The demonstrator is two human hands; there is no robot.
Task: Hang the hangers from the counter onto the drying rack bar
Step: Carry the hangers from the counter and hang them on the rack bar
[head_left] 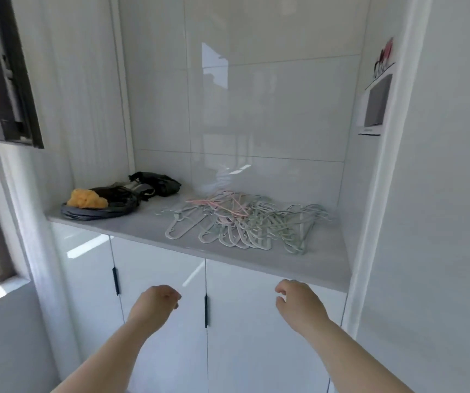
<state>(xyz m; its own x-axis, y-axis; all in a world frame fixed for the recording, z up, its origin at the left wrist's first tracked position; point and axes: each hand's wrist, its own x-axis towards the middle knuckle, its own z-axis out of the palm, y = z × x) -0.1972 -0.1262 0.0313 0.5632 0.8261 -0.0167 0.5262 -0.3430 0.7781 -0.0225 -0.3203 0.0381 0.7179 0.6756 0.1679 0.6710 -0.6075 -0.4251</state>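
Hands, both bare and empty: left hand point(158, 300) and right hand point(299, 302), fingers loosely curled around nothing, raised side by side before the white cabinet doors point(242, 321), just under the worktop point(256, 265) edge. On the worktop, left to right: an orange lump point(86, 199) on dark bags point(100, 211), a crumpled black bag point(157, 182), then the hangers point(245, 222), a tangled pile in pale green, grey and pink, right of centre and well apart from both hands.
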